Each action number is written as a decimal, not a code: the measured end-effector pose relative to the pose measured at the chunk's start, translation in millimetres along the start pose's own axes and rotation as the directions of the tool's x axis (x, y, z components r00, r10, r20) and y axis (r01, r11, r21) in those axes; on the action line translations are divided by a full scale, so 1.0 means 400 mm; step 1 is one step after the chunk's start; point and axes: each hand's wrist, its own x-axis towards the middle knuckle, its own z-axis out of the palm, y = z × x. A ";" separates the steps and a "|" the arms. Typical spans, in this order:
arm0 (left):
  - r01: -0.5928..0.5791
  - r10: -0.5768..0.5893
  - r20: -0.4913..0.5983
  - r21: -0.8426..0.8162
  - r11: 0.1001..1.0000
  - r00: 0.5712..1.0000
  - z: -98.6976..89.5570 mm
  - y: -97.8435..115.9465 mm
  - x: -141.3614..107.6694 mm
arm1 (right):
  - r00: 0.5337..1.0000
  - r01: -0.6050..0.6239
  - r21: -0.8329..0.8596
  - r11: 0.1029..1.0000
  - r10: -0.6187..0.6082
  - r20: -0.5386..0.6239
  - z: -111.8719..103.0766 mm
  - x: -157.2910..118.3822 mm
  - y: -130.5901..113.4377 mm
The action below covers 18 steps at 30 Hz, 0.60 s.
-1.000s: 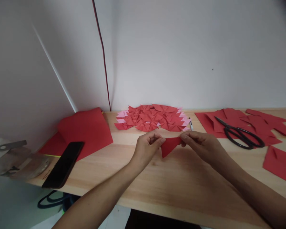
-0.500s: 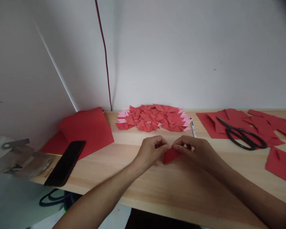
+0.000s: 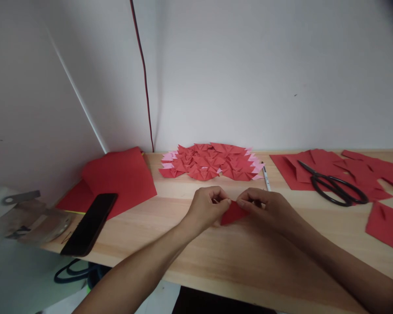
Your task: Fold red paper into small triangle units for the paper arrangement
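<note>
A small red paper piece point(image 3: 233, 213) is held between my two hands above the wooden table, near its middle. My left hand point(image 3: 210, 204) pinches its upper left part between thumb and forefinger. On the other side, my right hand point(image 3: 260, 204) pinches its upper right part and covers some of it. Beyond my hands, a pile of folded red and pink paper pieces point(image 3: 209, 161) lies by the wall, with a white pen point(image 3: 266, 178) at its right end.
Black-handled scissors point(image 3: 334, 185) lie on red paper pieces point(image 3: 286, 172) at the right, near another red sheet point(image 3: 388, 226). Large red sheets point(image 3: 118, 174) and a black phone point(image 3: 90, 224) are at the left, beside a clear plastic container point(image 3: 46, 224). The table's front edge runs below my forearms.
My fingertips have moved slightly apart, and more of the red paper shows between them. My left hand has shifted a little to the left.
</note>
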 end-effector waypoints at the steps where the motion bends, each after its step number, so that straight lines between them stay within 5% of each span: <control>1: -0.002 0.003 -0.007 0.036 0.999 1.000 0.003 0.002 -0.002 | 1.000 0.003 -0.011 1.000 -0.003 0.009 0.003 0.000 0.000; 8: -0.143 0.140 0.031 0.212 0.967 0.990 0.017 0.006 -0.009 | 0.999 0.049 -0.133 0.990 -0.048 0.005 0.012 -0.002 -0.016; 18: -0.167 0.173 0.020 0.386 0.907 0.985 -0.009 -0.002 -0.003 | 0.997 0.015 -0.140 0.990 -0.004 0.079 -0.002 0.002 0.015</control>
